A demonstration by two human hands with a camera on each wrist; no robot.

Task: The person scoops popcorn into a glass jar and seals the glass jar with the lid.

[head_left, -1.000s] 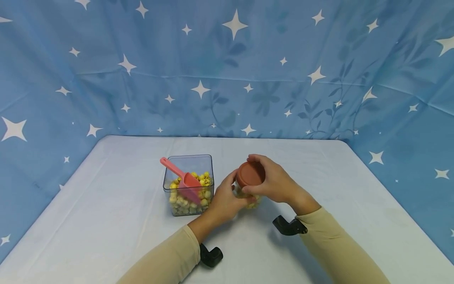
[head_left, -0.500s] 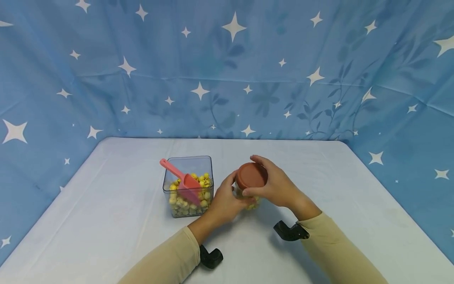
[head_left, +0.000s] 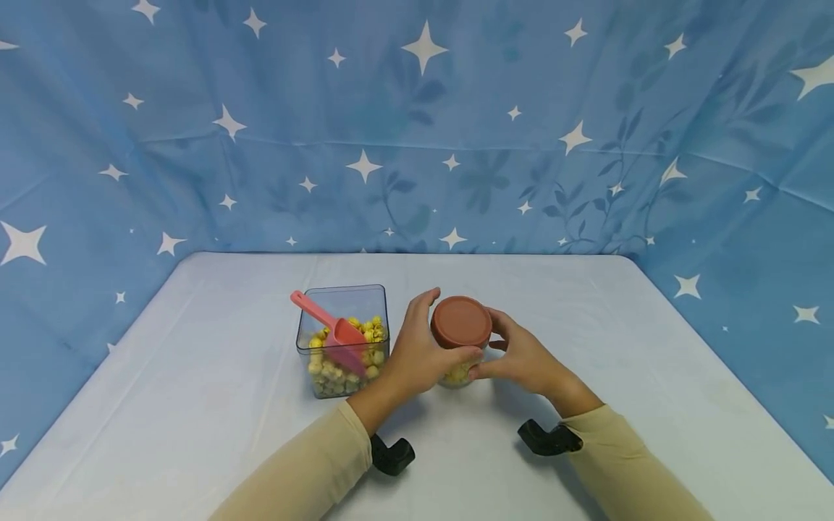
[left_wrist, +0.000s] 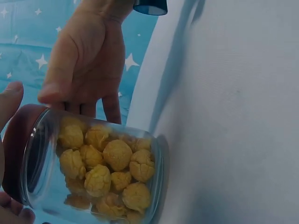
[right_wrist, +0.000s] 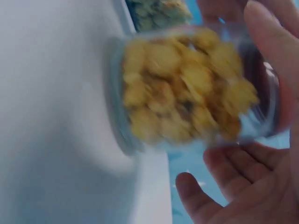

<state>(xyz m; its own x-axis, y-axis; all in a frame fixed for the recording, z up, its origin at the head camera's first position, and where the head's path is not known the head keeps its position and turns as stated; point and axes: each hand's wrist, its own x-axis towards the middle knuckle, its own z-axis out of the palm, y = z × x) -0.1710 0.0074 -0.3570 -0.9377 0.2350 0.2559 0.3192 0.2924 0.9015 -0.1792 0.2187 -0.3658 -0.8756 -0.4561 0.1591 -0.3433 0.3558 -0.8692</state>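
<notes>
Both hands are on the jar and we get a good look from the head view: left hand [head_left: 417, 354] wraps the glass from the nine o'clock side, thumb pressed low on the front, fingers curled round the far wall. Right hand [head_left: 521, 356] comes in from three o'clock, fingers only lightly bent, tips against the glass below the cap. The small glass jar [head_left: 458, 365] stands upright on the white table [head_left: 586, 325], dead centre, with its brown lid [head_left: 461, 321] sitting on top. From the left wrist camera we see the jar [left_wrist: 100, 170] packed with yellow puffed balls [left_wrist: 117, 155], the other hand's palm spread wide just behind it. The right wrist view is blurred, but the jar [right_wrist: 187, 93] shows there too, with loose fingers [right_wrist: 233, 172] beside it. Over at nine o'clock from the jar, just beside the left hand, stands a clear square tub [head_left: 343, 340] of the same yellow balls with a pink scoop [head_left: 329, 329] lying in it, handle up toward ten o'clock
</notes>
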